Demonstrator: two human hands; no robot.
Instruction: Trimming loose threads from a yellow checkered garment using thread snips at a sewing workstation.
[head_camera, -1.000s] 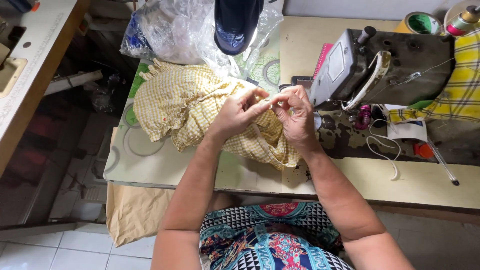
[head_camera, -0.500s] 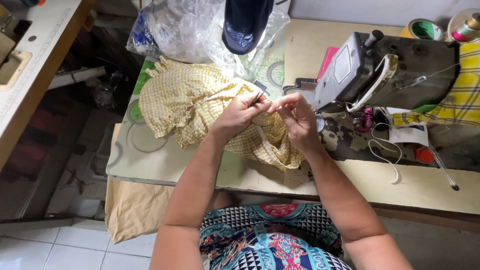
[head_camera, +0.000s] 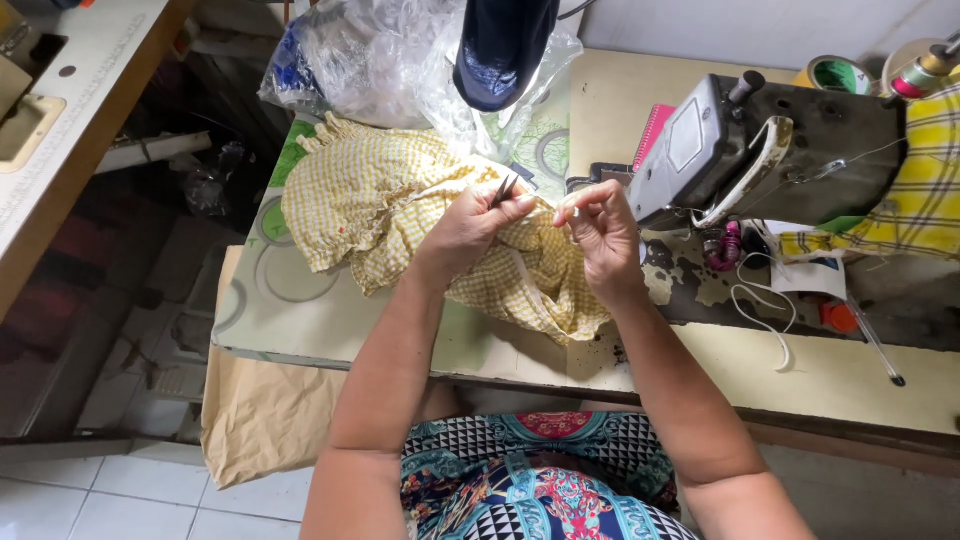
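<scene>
Though as before, both hands: left hand (head_camera: 468, 232) pinching snips (head_camera: 503, 190), right hand (head_camera: 600, 235) yellow garment (head_camera: 390, 205).

Two hands (head_camera: 540, 225), one yellow checked garment (head_camera: 380, 200), one sewing machine (head_camera: 790, 150), one clear plastic bag (head_camera: 380, 55).

My left hand (head_camera: 470, 228) and right hand (head_camera: 600, 232) have drawn slightly apart, stretching the yellow checked cloth's (head_camera: 380, 200) edge between them.

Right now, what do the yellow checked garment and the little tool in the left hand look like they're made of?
The yellow checked garment looks like thin woven cotton, matte; it crumples softly and gathers into ruffles. The small tool in the left hand looks like dark metal with thin pointed tips, though it is too small to be sure.
</scene>
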